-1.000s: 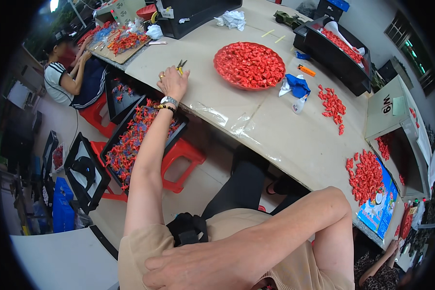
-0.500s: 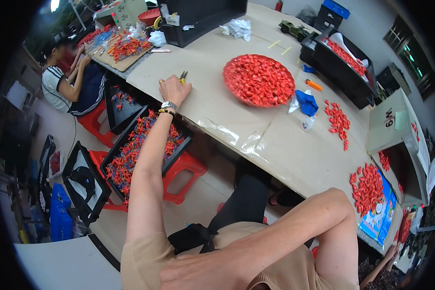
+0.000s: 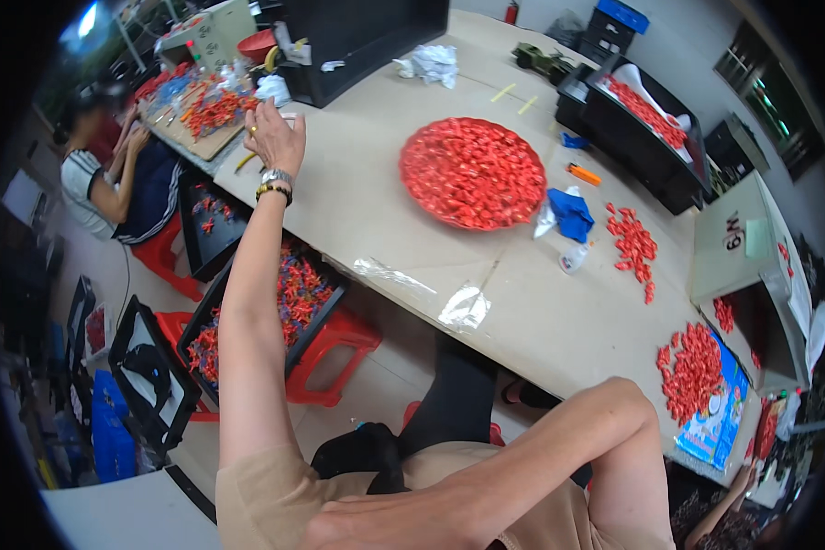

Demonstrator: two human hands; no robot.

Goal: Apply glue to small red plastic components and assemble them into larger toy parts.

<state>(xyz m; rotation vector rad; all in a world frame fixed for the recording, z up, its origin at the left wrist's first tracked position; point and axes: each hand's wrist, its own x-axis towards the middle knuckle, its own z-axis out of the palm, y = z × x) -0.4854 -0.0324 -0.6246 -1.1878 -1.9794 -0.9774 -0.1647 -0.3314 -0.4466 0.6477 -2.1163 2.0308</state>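
Observation:
My left arm stretches out to the far left of the table, its hand (image 3: 277, 139) low over the tabletop with fingers extended and apart. Close to its fingertips lies a slim pale pinkish tool (image 3: 289, 116), partly hidden by the hand. Beside the wrist, at the table's left edge, is a small yellow-handled hand tool (image 3: 246, 163), its other end hard to make out. My right arm is bent across my body. The right hand (image 3: 344, 524) rests against my beige shirt by the left sleeve, its fingers not distinguishable.
A red bowl (image 3: 472, 174) heaped with small red pieces stands mid-table. Red piles (image 3: 690, 371) lie at right, near a grey box (image 3: 752, 247). A large black bin (image 3: 367, 46) stands behind my left hand. Below the edge, a black tray (image 3: 302, 293) sits on red stools. A co-worker (image 3: 101, 174) sits at left.
My left hand has moved left and away from me, its fingers spreading. The yellow-handled tool that was at the hand now lies by the table edge. My right arm stays folded.

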